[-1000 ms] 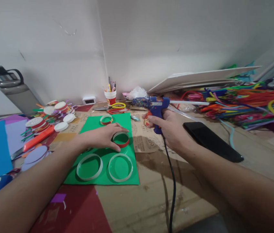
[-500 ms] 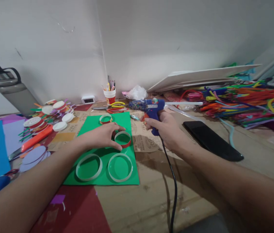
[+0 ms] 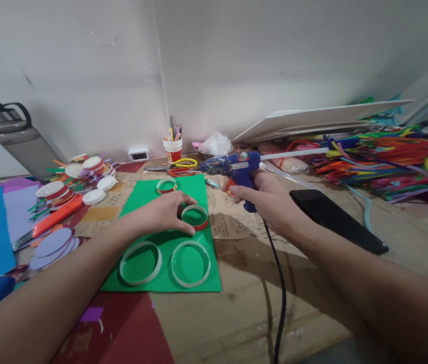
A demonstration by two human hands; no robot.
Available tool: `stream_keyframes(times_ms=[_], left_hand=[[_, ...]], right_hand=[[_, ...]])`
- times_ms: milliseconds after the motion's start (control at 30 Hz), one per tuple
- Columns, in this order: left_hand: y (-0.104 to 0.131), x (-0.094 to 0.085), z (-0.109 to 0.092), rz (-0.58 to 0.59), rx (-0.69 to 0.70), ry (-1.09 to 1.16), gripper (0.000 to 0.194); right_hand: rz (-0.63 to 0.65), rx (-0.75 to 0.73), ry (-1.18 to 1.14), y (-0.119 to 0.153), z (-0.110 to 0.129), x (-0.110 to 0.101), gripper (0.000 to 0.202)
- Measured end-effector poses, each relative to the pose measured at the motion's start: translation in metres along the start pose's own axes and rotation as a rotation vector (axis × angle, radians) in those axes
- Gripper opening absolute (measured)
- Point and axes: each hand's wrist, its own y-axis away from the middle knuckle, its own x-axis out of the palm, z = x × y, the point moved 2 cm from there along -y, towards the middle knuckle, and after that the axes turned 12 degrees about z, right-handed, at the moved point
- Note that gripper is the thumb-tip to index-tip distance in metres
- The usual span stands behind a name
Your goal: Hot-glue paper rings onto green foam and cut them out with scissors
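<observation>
On a green sheet (image 3: 164,235) lie several paper rings. My left hand (image 3: 166,212) reaches over the sheet, its thumb and fingers curved round the left side of a red-and-white ring (image 3: 194,217). A smaller ring (image 3: 167,185) sits behind that hand. Two pale rings, a left one (image 3: 140,263) and a right one (image 3: 191,264), rest near the sheet's front edge. My right hand (image 3: 261,194) is wrapped round the handle of a blue glue gun (image 3: 242,169), whose nozzle points left and whose white glue stick juts out to the right.
A black phone (image 3: 338,221) lies right of my right hand. The gun's black cable (image 3: 282,298) runs toward the front. Pipe cleaners (image 3: 388,162) are heaped at right. Left are an orange cutter (image 3: 56,217) and a grey bottle (image 3: 24,144); scissors (image 3: 183,164) lie behind the sheet.
The glue gun and my right hand have moved slightly right, with the gun's rear tilted up a little more. My left hand stays at the red-and-white ring. The whole view has shifted slightly.
</observation>
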Motion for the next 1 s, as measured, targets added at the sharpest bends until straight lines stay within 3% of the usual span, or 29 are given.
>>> stream_keyframes(times_ms=[267, 767, 1000], left_hand=[[0.0, 0.002, 0.003, -0.015, 0.059, 0.081, 0.055], [0.001, 0.0, 0.005, -0.05, 0.064, -0.005, 0.048], [0.002, 0.003, 0.009, -0.036, -0.046, 0.001, 0.078]], right_hand=[[0.119, -0.102, 0.505, 0.007, 0.019, -0.006, 0.019], [0.167, -0.101, 0.51, 0.008, 0.014, -0.006, 0.017], [0.188, -0.093, 0.449, 0.007, 0.008, -0.005, 0.016]])
